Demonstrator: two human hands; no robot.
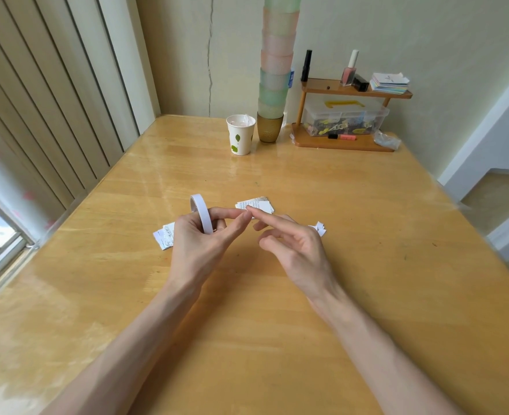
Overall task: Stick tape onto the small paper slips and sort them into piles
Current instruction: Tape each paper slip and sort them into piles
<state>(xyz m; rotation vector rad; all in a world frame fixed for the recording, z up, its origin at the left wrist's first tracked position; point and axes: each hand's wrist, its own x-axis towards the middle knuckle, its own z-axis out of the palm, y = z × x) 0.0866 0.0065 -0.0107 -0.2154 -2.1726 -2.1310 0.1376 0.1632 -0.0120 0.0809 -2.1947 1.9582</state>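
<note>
My left hand (200, 238) holds a white roll of tape (201, 214) upright, the ring around its fingers. My right hand (292, 244) is beside it with fingers apart, and its forefinger tip meets my left fingertips near the roll's free end; whether tape is between them I cannot tell. One pile of printed paper slips (257, 205) lies just beyond the fingertips. A second pile of slips (164, 236) lies left of my left hand, partly hidden by it. Small white scraps (320, 228) lie right of my right hand.
On the wooden table (367, 235) at the back stand a paper cup (240, 133), a tall stack of coloured cups (275, 70), and a small wooden shelf (346, 142) with a clear box, bottles and note paper. A window and blinds are at left.
</note>
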